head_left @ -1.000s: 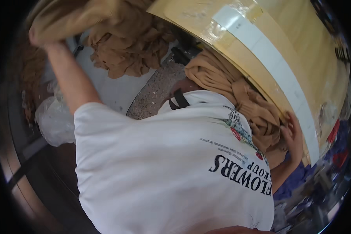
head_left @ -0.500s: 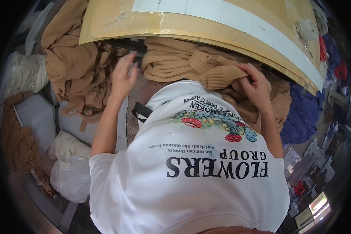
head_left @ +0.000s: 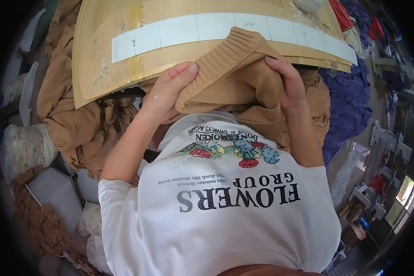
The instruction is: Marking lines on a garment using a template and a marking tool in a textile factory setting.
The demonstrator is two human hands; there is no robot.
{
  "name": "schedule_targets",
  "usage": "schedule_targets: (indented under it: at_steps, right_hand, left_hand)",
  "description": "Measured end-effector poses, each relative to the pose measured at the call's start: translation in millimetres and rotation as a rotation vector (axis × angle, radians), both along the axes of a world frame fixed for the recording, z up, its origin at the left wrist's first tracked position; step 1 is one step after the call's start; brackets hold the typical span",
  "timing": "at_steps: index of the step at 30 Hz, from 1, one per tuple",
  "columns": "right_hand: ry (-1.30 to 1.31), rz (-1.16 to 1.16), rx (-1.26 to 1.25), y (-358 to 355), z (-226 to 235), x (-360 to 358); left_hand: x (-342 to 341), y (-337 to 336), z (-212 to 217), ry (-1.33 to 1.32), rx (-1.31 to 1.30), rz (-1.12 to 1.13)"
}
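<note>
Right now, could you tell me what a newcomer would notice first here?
At centre, the left hand and right hand grip a tan knitted garment against the wooden table. More tan knitwear is heaped at left, and purple fabric lies at right.

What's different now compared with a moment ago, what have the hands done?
Both hands came together and lifted one tan knitted garment up off the pile in front of the wooden board. The left hand, which had been reaching into the heap further left, now grips its ribbed edge; the right hand holds its other side. The board, its white paper strip and the purple cloth lie as before.
</note>
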State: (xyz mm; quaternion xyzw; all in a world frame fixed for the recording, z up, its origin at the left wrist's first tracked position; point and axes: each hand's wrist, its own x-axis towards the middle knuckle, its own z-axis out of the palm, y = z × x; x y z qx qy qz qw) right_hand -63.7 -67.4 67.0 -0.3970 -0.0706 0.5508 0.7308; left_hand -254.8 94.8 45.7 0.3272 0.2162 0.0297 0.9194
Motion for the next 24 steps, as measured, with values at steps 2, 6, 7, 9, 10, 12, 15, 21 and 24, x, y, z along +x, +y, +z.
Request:
schedule_targets:
  at_steps: [2,6,7,9,10,12,15,21,24]
  right_hand:
    - [-0.045,0.002,0.021,5.8,3.2,3.8]
    - [-0.207,0.169,0.165,9.9,31.3,2.4]
    - [-0.267,0.314,0.255,8.9,43.4,0.5]
    - [-0.518,0.447,0.269,9.3,61.7,-10.4]
    - [-0.901,0.659,0.544,14.7,64.9,-5.7]
    - [-0.964,0.723,0.360,20.2,84.5,-7.1]
    - [-1.090,0.336,0.194,50.7,56.4,6.7]
    - [-0.618,0.872,0.454,69.2,54.1,27.6]
    - [-0.901,1.087,0.244,43.9,48.0,40.8]
  left_hand:
    - [-3.4,7.7,3.7,-0.022,0.062,-0.002]
    - [-10.9,7.4,15.1,0.050,0.697,-0.359]
    - [-11.3,12.5,9.1,-0.011,1.297,-0.338]
    - [-3.6,14.1,19.6,-0.109,1.962,-0.041]
    - [-0.8,14.4,31.1,-0.090,1.779,0.040]
    - [2.4,18.7,49.1,-0.172,1.562,0.088]
    - [11.7,-13.6,71.1,-0.396,1.162,0.150]
    - [55.9,54.8,155.8,0.579,0.496,0.459]
    - [87.1,48.6,174.6,0.355,0.504,0.293]
